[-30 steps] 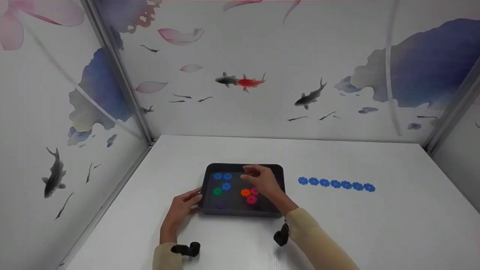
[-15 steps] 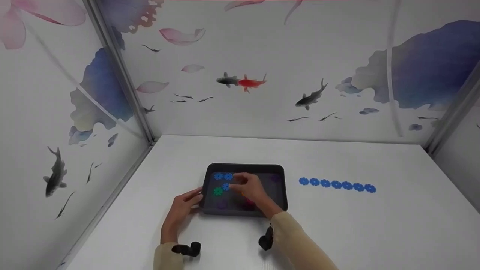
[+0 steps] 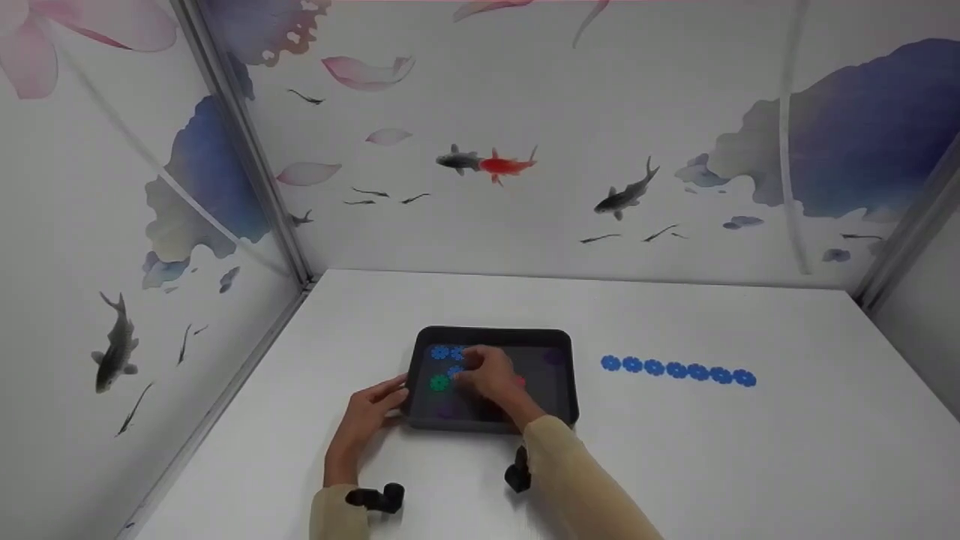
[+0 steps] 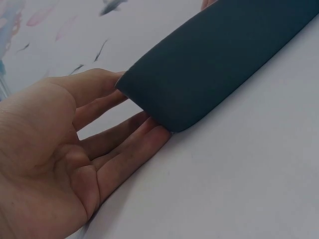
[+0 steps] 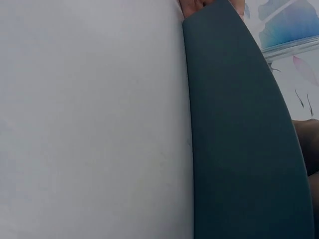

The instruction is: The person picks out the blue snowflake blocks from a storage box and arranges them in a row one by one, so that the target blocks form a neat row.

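Against the left wall of a black tray (image 3: 491, 425), my left hand (image 3: 365, 416) rests its fingertips. The left wrist view shows those fingers lightly bent, touching the tray's corner. My right hand (image 3: 489, 375) is inside the tray, thumb and index finger apart around a blue flower-shaped disc (image 3: 453, 371). Another blue flower-shaped disc (image 3: 440, 352) lies behind it, with a partly covered one beside that. A green flower-shaped disc (image 3: 439, 383) sits in front. The right hand and forearm hide most of the pink and orange discs. In the right wrist view the tray wall blocks the fingertips.
To the tray's right, several blue flower-shaped discs (image 3: 677, 370) form a row on the white table (image 3: 712, 450). Dark purple discs (image 3: 553, 356) lie in the tray's right rear and front left. Printed panels (image 3: 570, 90) stand behind and at both sides.
My right hand has moved left and lower inside the tray, from above its middle to the blue discs, uncovering a purple disc. The left hand stays at the tray's side.
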The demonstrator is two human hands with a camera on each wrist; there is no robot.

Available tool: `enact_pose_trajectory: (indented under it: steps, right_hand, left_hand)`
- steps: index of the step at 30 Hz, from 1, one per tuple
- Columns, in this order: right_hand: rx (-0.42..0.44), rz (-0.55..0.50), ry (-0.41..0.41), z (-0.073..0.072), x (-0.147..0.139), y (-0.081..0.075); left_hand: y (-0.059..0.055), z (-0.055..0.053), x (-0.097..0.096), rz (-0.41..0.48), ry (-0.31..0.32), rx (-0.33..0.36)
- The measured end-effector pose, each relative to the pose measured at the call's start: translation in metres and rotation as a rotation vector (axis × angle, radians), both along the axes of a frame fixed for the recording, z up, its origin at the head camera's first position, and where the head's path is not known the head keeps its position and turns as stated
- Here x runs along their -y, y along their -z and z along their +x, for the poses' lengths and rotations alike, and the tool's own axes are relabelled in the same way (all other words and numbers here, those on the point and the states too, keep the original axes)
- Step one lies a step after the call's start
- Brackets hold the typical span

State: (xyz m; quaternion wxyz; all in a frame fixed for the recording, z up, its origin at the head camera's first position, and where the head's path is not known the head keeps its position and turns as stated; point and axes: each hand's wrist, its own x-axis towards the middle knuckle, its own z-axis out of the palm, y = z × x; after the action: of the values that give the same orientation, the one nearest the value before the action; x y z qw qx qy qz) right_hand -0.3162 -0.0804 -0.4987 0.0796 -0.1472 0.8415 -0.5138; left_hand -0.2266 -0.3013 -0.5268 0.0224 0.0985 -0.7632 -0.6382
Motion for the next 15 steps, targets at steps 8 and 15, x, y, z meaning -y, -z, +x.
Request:
enact_pose_trajectory:
  steps: [8, 15]
  right_hand:
    - [-0.005, 0.064, -0.025, -0.008, 0.009, 0.007]
    - [-0.062, 0.121, -0.075, -0.012, 0.008, 0.009]
  left_hand:
    - [0.001, 0.003, 0.001, 0.012, -0.017, 0.02]
    - [0.001, 0.002, 0.0, 0.0, -0.007, 0.011]
